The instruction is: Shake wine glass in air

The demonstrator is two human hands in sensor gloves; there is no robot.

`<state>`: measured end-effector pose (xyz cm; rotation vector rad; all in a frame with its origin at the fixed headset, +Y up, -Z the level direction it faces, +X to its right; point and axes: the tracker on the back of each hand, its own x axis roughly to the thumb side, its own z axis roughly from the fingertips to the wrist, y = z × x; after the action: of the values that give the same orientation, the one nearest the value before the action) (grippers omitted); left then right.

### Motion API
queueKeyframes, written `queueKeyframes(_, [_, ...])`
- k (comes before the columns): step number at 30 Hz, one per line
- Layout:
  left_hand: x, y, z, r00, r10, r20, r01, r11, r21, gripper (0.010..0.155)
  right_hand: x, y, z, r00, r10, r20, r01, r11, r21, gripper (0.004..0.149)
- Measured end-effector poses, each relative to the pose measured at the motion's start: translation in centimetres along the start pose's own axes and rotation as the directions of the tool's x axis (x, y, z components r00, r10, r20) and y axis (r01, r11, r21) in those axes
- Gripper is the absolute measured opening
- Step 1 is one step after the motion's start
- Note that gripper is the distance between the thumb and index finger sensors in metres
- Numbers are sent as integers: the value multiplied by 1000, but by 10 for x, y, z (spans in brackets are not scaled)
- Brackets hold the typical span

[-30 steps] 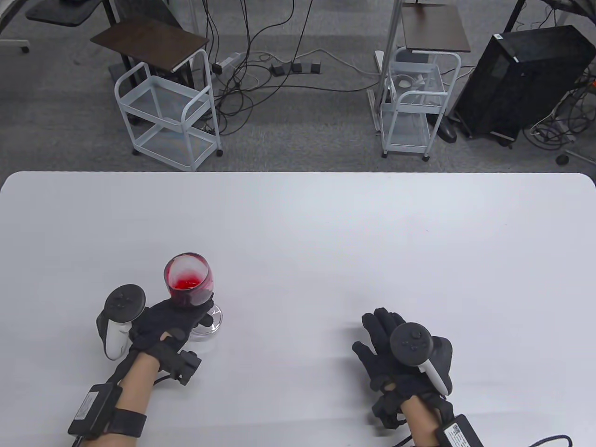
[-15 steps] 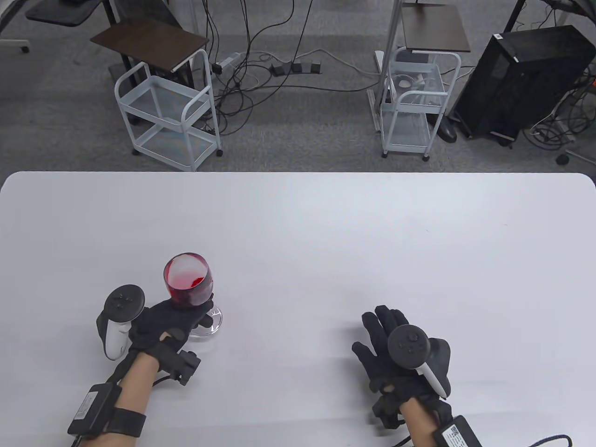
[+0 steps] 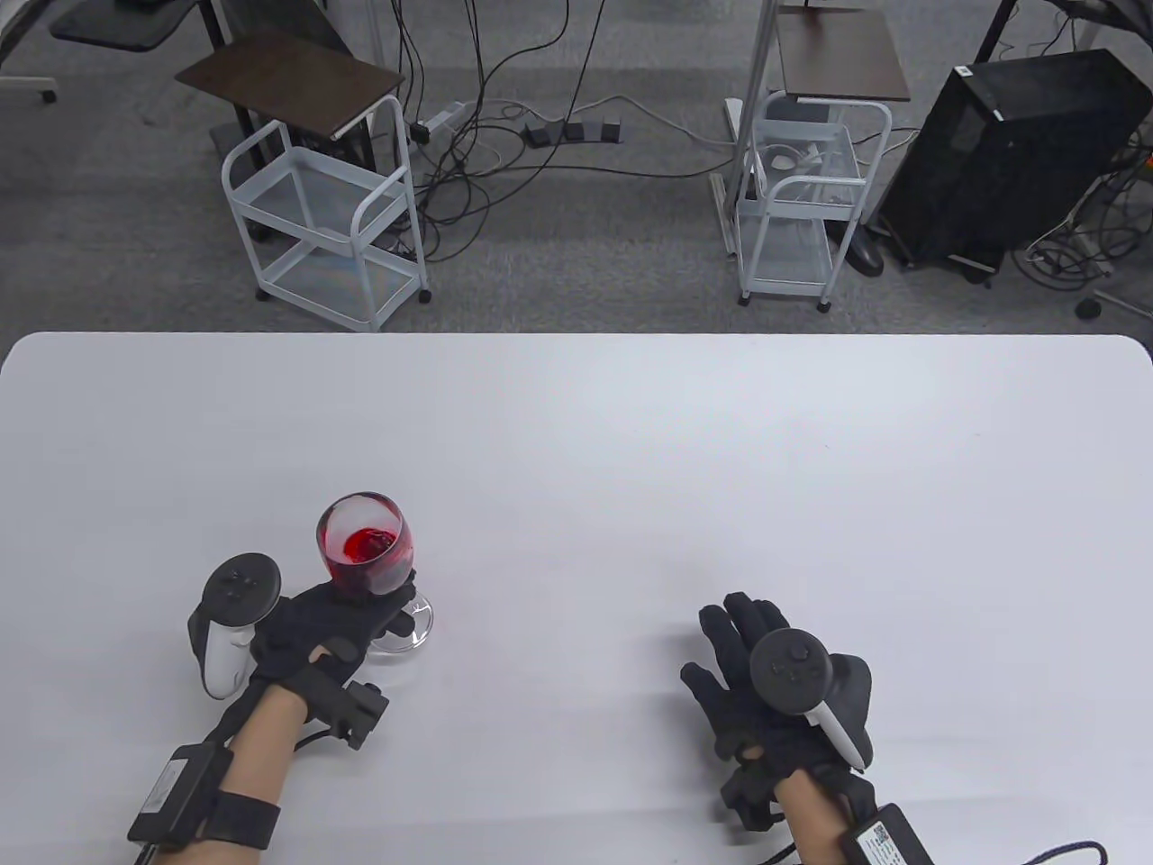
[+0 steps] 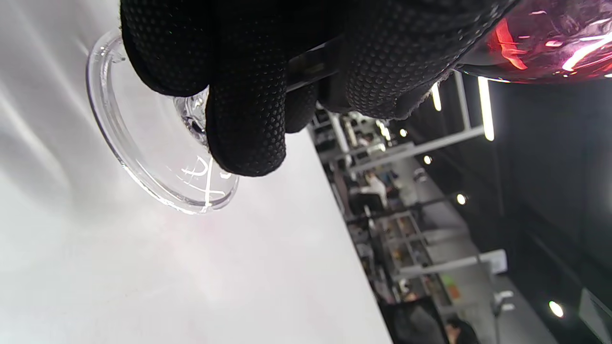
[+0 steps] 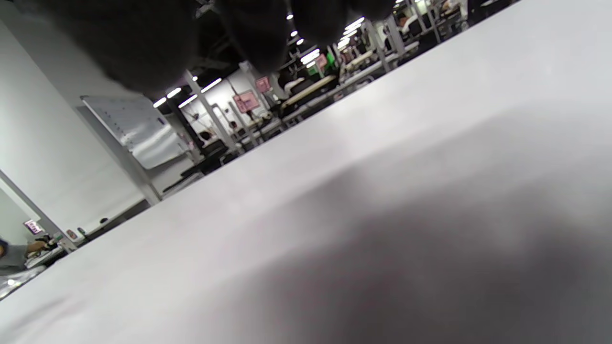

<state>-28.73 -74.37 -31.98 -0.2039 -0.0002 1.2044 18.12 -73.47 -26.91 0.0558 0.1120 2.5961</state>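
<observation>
A wine glass (image 3: 365,545) with red liquid in its bowl stands upright at the table's front left. My left hand (image 3: 347,622) grips its stem just under the bowl, fingers curled round it. In the left wrist view my gloved fingers (image 4: 248,95) wrap the stem above the clear round foot (image 4: 143,157), and the red bowl (image 4: 550,43) shows at the top right. The foot is at or barely above the table; I cannot tell which. My right hand (image 3: 748,667) lies flat on the table at the front right, fingers straight, holding nothing.
The white table (image 3: 630,432) stretches wide behind and between the hands. Beyond its far edge stand two white wire carts (image 3: 324,216) (image 3: 802,198), a black computer case (image 3: 1009,153) and floor cables.
The red liquid has sloshed inside the bowl and the glass has shifted very slightly to the right in my left hand. The right hand has stayed put.
</observation>
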Motion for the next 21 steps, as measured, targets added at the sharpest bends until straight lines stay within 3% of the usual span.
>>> queueKeyframes(3, [5, -14, -3, 999, 35, 4, -34, 998, -54, 45, 0, 1, -1, 1000, 2, -6, -2, 1000, 6, 69])
queueKeyframes(7, [14, -34, -6, 1000, -23, 4, 24, 996, -88, 45, -1, 0, 0, 1000, -1, -8, 1, 1000, 5, 69])
queueKeyframes(13, [19, -60, -13, 1000, -7, -6, 7, 995, -97, 45, -1, 0, 0, 1000, -6, -7, 6, 1000, 7, 69])
queueKeyframes(21, [11, -74, -18, 999, -42, -26, 39, 994, -105, 46, -1, 0, 0, 1000, -16, 1, 16, 1000, 9, 69])
